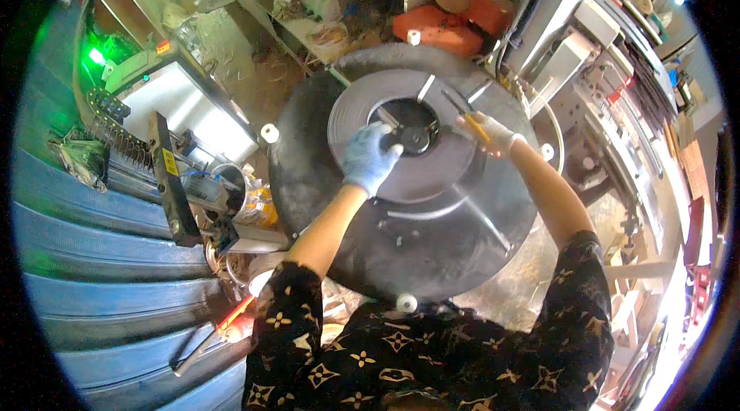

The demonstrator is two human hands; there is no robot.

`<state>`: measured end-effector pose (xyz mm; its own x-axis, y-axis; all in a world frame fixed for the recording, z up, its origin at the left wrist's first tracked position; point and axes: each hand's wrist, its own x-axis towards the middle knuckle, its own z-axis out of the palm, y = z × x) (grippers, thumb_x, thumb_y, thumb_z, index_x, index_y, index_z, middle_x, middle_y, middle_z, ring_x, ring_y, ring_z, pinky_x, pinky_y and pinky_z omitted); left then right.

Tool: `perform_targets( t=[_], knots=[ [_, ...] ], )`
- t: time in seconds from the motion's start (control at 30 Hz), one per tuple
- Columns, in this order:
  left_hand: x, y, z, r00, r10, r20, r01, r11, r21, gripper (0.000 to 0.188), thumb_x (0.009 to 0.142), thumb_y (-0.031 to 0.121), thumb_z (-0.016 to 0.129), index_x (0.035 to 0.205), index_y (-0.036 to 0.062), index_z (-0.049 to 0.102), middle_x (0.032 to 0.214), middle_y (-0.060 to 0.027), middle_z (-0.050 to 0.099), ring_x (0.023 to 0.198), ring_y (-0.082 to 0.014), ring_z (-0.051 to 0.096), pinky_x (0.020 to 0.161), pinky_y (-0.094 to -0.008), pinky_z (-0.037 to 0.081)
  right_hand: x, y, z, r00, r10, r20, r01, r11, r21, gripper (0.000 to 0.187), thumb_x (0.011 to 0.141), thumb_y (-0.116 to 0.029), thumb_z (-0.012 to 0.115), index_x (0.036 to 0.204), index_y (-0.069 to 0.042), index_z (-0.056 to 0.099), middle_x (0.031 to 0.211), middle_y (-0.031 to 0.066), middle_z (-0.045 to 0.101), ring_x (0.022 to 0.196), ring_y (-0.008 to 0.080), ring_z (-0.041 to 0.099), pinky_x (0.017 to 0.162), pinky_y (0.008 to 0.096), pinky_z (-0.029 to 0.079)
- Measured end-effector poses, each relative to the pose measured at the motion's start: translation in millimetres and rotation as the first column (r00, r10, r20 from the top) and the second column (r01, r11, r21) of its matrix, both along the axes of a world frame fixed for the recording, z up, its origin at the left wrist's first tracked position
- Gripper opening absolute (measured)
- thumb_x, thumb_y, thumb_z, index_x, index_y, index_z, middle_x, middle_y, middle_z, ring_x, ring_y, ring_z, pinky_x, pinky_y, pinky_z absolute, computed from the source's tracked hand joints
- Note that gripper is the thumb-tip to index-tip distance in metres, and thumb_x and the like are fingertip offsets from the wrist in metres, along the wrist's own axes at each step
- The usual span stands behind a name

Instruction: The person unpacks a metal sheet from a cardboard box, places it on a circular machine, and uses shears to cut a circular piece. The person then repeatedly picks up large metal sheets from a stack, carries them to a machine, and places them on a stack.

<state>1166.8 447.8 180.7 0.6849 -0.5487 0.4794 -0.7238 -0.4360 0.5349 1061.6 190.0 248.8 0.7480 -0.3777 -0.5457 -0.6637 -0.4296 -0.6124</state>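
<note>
A wide grey coil of flat band (416, 180) lies on a large dark round turntable (370, 249) in front of me. My left hand (369, 158), in a light blue glove, rests on the coil's left part with thumb and fingers apart. Its fingertips reach the edge of the black centre hub (417, 138). Over the coil's right side, my right hand (493, 136), in a pale glove, is closed round a slim tool with a yellow handle (477, 130). The tool's thin dark end points up and left; its exact kind is unclear.
White rollers (270, 133) stand around the turntable's rim. To the left are a machine with a white panel (173, 102) and blue ribbed sheeting (116, 257). A metal bench with equipment (617, 126) runs along the right. An orange-red object (439, 32) sits beyond the turntable.
</note>
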Motion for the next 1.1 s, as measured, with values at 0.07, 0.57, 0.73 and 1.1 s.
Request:
perform_targets(
  t=[0.07, 0.57, 0.73, 1.1],
  knots=[
    [28, -59, -16, 0.996, 0.019, 0.088, -0.022, 0.999, 0.031, 0.045, 0.072, 0.035, 0.070, 0.109, 0.0114, 0.061, 0.119, -0.0109, 0.058, 0.117, -0.0263, 0.050, 0.099, -0.0375, 0.039, 17, -25, -7, 0.986, 0.070, -0.149, -0.083, 0.993, -0.086, 0.069, 0.076, -0.066, 0.057, 0.114, -0.009, 0.055, 0.087, 0.0065, 0.063, 0.062, 0.0167, 0.058, 0.050, 0.0288, 0.045],
    [81, -155, -52, 0.985, 0.168, 0.049, -0.169, 0.986, 0.018, 0.018, 0.066, 0.021, 0.071, 0.081, 0.0157, 0.062, 0.080, -0.0046, 0.060, 0.080, -0.0271, 0.059, 0.077, -0.0401, 0.045, 79, -66, -23, 0.952, 0.285, -0.110, -0.285, 0.958, 0.017, 0.075, 0.075, -0.073, 0.051, 0.120, -0.014, 0.055, 0.074, 0.0042, 0.051, 0.054, 0.0166, 0.050, 0.049, 0.0340, 0.046],
    [83, -149, -57, 0.980, 0.128, 0.151, -0.118, 0.990, -0.075, 0.022, 0.065, 0.017, 0.073, 0.084, 0.0145, 0.061, 0.074, -0.0039, 0.059, 0.077, -0.0266, 0.059, 0.076, -0.0412, 0.045, 105, -81, -59, 0.967, 0.213, -0.138, -0.096, 0.812, 0.576, 0.051, 0.084, -0.063, 0.048, 0.066, -0.017, 0.038, 0.054, -0.0009, 0.036, 0.046, 0.0121, 0.040, 0.038, 0.0294, 0.036],
    [95, -129, -63, 0.981, 0.091, 0.172, -0.067, 0.988, -0.138, 0.038, 0.060, 0.016, 0.074, 0.093, 0.0141, 0.056, 0.082, -0.0057, 0.058, 0.080, -0.0287, 0.057, 0.076, -0.0424, 0.043, 109, -55, -21, 0.781, 0.532, -0.327, -0.588, 0.452, -0.671, 0.069, 0.083, -0.064, 0.047, 0.118, -0.005, 0.051, 0.096, 0.0202, 0.065, 0.095, 0.0317, 0.063, 0.080, 0.0426, 0.048]
  ],
)
